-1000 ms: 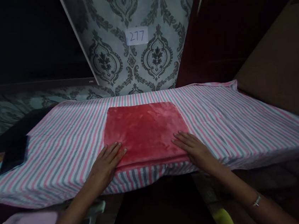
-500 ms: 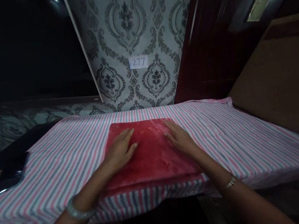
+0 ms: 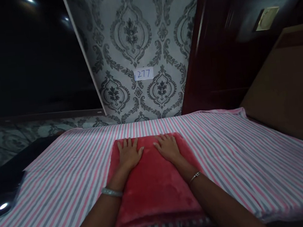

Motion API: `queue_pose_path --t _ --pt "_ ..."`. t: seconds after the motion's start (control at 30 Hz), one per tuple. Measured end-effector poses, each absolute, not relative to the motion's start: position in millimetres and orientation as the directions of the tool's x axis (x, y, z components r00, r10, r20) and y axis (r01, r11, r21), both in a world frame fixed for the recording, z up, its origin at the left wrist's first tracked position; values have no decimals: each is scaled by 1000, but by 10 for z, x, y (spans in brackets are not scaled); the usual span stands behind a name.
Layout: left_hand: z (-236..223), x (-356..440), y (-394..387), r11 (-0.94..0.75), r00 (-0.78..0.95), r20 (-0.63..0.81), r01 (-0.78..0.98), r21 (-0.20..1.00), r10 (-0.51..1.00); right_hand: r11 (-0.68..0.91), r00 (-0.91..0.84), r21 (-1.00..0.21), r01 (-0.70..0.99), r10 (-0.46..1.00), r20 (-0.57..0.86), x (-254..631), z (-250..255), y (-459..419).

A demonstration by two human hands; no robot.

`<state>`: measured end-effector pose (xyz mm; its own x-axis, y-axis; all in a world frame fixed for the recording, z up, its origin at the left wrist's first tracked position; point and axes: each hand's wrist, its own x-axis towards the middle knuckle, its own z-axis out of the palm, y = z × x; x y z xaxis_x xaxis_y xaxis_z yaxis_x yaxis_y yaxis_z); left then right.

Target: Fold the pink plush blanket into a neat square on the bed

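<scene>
A folded red plush cloth [image 3: 155, 189] lies flat on the striped tablecloth [image 3: 222, 149], its near edge close to the table's front. My left hand [image 3: 129, 154] rests palm down on the far left part of the red cloth, fingers spread. On the far right part lies my right hand [image 3: 168, 147], also flat with its fingers apart. Neither hand grips anything. A pale bangle [image 3: 111, 192] circles my left wrist, and a thin metal bracelet [image 3: 195, 176] is on the right one.
Behind the table, patterned wallpaper carries a paper label [image 3: 143, 73] reading 277. A large dark screen [image 3: 32, 61] hangs at the left. To the right stand a dark red door [image 3: 216, 59] and a cardboard box [image 3: 286, 81]. A glossy black object [image 3: 7, 197] sits at the left edge.
Both hands have moved to the far edge of the red cloth and now lie flat with spread fingers. The camera view has tilted up a little and come nearer.
</scene>
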<state>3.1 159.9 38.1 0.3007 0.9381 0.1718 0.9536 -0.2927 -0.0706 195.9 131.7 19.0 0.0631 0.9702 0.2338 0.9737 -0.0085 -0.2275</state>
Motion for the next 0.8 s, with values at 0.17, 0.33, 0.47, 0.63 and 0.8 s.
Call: queue_pose_path --t 0.17,0.33,0.47,0.63,0.8 --pt "426 40 1619 -285 293 167 956 -70 941 -11 67 -229 973 968 240 1959 222 1339" --pt "402 25 1640 -292 301 173 954 -71 938 -9 76 -251 968 964 256 1964 212 1340" --pt "388 23 1641 -300 309 208 951 -74 928 -3 78 -269 963 959 271 1950 216 1334" --pt "406 24 1616 -305 316 212 949 -83 925 -4 88 -272 962 951 297 1967 278 1306" --pt "388 14 1607 -321 320 244 946 -39 915 -90 165 -256 962 943 289 2158 317 1256"
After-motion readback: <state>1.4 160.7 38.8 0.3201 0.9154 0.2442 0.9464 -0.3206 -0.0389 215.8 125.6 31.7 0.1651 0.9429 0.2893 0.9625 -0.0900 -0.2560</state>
